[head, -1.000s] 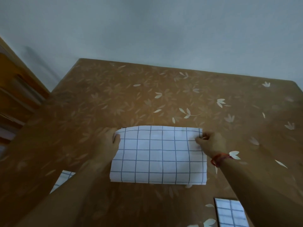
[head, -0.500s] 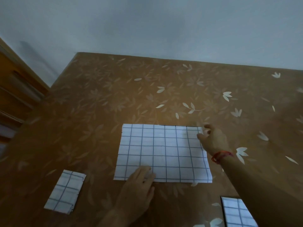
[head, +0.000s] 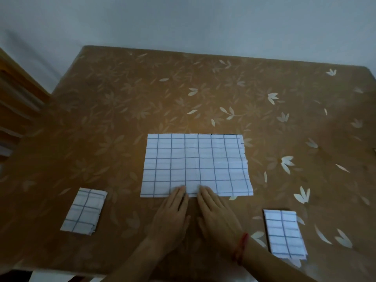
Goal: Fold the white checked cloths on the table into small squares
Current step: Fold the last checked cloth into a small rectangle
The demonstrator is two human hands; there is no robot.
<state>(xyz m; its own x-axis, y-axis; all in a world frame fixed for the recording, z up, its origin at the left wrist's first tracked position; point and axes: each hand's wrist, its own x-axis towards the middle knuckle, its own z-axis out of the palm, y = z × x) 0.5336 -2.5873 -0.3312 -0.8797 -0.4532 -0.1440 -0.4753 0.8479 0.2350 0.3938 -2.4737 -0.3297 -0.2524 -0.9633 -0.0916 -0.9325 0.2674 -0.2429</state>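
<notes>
The big cloth (head: 196, 165) lies flat in the middle of the table (head: 122, 102). It is a wide shape with blue lines. It looks folded once already, but it is still too big to be a small square.

The left hand (head: 173, 212) and the right hand (head: 216, 217) lie side by side at the middle of the near edge. Both hands are flat with straight fingers, and only the fingertips press on the cloth. I think they are there to smooth the fold and stop the cloth from sliding.

A small folded cloth (head: 84, 210) sits near the left, well apart from the big one. Another folded cloth (head: 284, 235) sits near the right, beside the right arm. These two look done. A red string (head: 241, 248) is on the right wrist.

A moment ago the right hand was up at the far right corner, and the left hand was alone on the near edge. Now both hands are together at the near edge.
</notes>
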